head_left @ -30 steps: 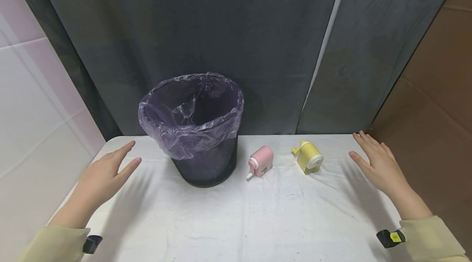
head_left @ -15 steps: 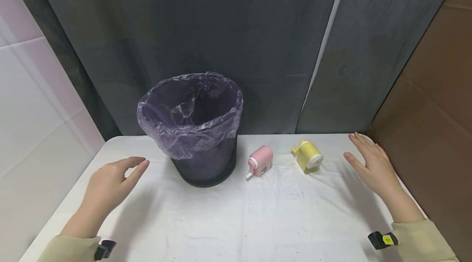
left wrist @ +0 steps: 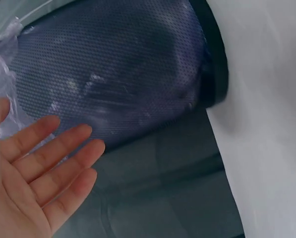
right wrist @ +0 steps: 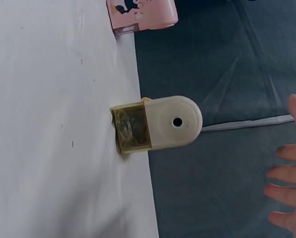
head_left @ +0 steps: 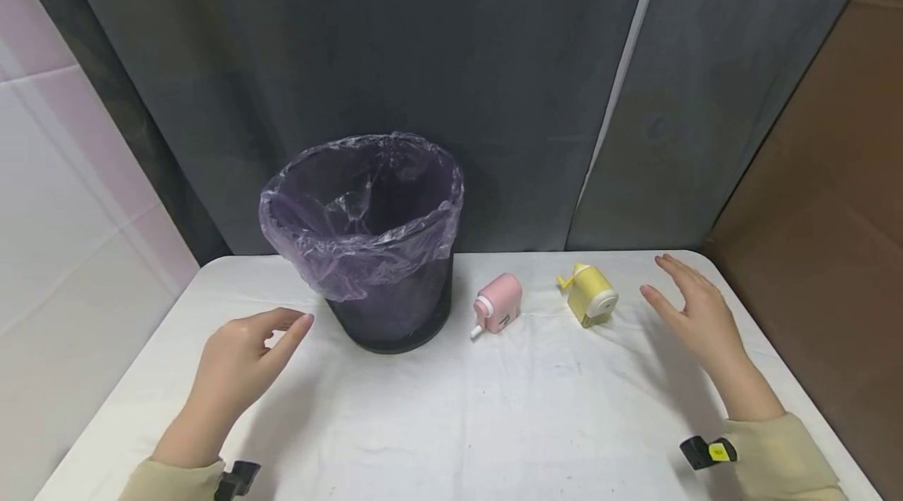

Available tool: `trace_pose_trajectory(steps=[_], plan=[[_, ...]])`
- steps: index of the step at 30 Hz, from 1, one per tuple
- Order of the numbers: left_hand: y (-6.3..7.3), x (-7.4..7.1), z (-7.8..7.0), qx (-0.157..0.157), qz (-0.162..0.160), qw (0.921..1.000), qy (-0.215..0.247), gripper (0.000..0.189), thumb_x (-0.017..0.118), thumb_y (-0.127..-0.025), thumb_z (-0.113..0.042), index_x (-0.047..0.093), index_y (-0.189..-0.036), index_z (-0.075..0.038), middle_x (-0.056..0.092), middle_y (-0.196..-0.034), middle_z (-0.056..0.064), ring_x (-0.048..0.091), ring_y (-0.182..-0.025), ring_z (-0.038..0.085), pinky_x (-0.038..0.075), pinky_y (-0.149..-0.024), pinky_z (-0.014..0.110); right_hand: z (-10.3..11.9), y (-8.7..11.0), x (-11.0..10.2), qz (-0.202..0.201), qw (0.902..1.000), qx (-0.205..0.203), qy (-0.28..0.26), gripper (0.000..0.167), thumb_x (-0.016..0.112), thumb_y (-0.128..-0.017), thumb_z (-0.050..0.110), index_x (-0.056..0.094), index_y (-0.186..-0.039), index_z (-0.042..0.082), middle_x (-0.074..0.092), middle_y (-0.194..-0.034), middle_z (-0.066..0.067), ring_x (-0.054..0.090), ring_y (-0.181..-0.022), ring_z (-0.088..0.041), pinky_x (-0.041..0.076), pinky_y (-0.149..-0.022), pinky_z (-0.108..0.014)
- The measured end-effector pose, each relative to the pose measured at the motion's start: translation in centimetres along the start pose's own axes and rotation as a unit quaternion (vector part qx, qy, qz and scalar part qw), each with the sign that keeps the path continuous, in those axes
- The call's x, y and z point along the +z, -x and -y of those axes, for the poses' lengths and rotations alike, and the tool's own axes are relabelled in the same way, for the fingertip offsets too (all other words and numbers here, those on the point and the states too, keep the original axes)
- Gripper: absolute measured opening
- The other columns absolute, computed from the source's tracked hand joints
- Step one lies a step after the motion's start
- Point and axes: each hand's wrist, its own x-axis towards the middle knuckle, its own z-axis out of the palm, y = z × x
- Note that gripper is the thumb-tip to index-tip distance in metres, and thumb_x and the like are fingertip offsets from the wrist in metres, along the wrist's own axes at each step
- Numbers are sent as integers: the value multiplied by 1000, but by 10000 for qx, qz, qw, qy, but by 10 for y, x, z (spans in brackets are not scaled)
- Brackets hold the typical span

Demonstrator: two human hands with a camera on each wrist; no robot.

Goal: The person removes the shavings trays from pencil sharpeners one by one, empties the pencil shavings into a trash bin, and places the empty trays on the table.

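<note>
My left hand (head_left: 243, 364) hovers over the table in front of the wastebasket, its fingers relaxed and holding nothing. In the left wrist view the fingers (left wrist: 63, 153) lie loosely extended before the basket's mesh side. A black mesh wastebasket (head_left: 398, 313) lined with a purple plastic bag (head_left: 339, 250) stands at the back left. My right hand (head_left: 701, 321), fingers spread, is right of a yellow crank pencil sharpener (head_left: 592, 295) and apart from it. The right wrist view shows that sharpener's white face (right wrist: 175, 121) with its round hole and clear shavings drawer. A pink crank pencil sharpener (head_left: 499, 303) sits between basket and yellow sharpener.
A white cloth covers the table (head_left: 451, 422). Behind its back edge hangs a dark grey curtain (head_left: 522, 93). A pale panel (head_left: 77, 234) bounds the left side, and a brown panel (head_left: 825, 195) the right.
My left hand has moved right toward the basket, with thumb and fingers drawn closer together. The right hand has shifted left toward the yellow sharpener. Both sharpeners and the basket stay in place.
</note>
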Motion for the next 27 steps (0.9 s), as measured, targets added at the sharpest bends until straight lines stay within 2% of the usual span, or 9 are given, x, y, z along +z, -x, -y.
trace_pose_trajectory(steps=[4, 9, 14, 21, 27], plan=[[-2, 8, -5, 452, -26, 9990, 53, 16, 67, -88, -23, 74, -92, -9, 72, -86, 0, 69, -73, 22, 54, -57, 38, 4, -2, 4, 7, 9998, 217, -28, 57, 61, -94, 36, 48, -136, 0, 46, -138, -25, 40, -126, -46, 31, -100, -61], [-4, 14, -13, 912, 146, 9954, 264, 7, 71, -85, -21, 75, -89, -16, 71, -84, -10, 66, -71, 10, 52, -55, 29, 8, -3, 9, 1, 9991, 424, -47, 57, 61, -93, 37, 49, -135, 0, 47, -136, -25, 40, -125, -46, 32, -98, -62], [-5, 19, -23, 1041, 267, 9926, 570, 10, 73, -83, -19, 75, -91, -14, 71, -87, -9, 65, -73, 8, 52, -55, 24, 11, -4, 13, -105, 9990, 427, -90, 56, 64, -92, 34, 50, -133, 0, 49, -134, -26, 43, -122, -47, 34, -96, -62], [-8, 27, -37, 1481, 188, 9834, 1028, 12, 75, -81, -19, 74, -92, -15, 71, -86, -9, 65, -72, 5, 48, -53, 18, 16, -6, 20, -153, 9976, 623, -255, 56, 67, -90, 31, 50, -133, 0, 52, -130, -27, 47, -118, -46, 37, -93, -61], [-9, 38, -49, 1507, 251, 9784, 1392, 15, 75, -82, -20, 74, -96, -16, 71, -89, -8, 65, -76, 6, 47, -54, 15, 22, -9, 26, -67, 9946, 939, -438, 59, 67, -90, 34, 49, -135, 1, 52, -130, -27, 48, -118, -46, 38, -93, -62]])
